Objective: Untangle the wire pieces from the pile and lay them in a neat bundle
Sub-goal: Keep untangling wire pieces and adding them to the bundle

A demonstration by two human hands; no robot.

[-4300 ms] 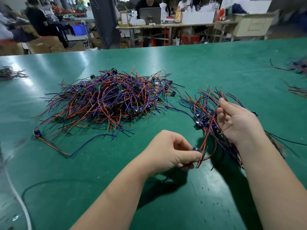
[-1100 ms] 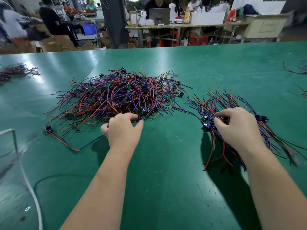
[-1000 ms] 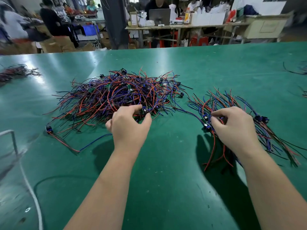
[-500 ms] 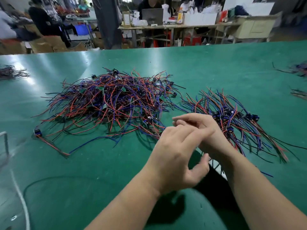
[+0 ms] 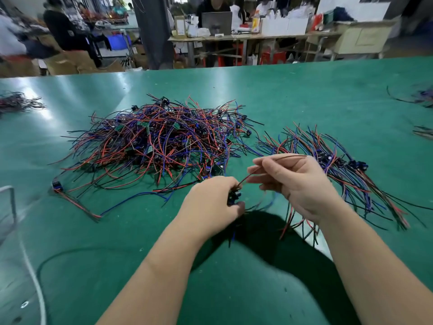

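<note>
On the far left of the green worktop a stray piece lies loose at the near edge of the pile, its leads trailing toward the person. It looks like an easy next pick. The pile itself is a dense heap of red, blue and black leads with small connectors and boards mixed in, so most of the task is not yet done.

Just in front of the pile's near edge, the left hand is curled round the dark connector end of one wire piece, which is held up off the worktop. Its reddish lead runs from that hand up and across to the right hand, whose thumb and fingers pinch it. Other leads hang blurred below the two hands; I cannot tell whether they belong to this piece.

The step is straightening the freed piece. It would go best with the connector held firm while the right fingers slide lightly out along the lead — pulling hard could kink it or strain the joint at the connector.

To the right, behind the right hand, lies the bundle, its connectors gathered mid-length and its leads fanning both ways. The piece should go down with its connector among those — leads parallel, not crossing.
</note>
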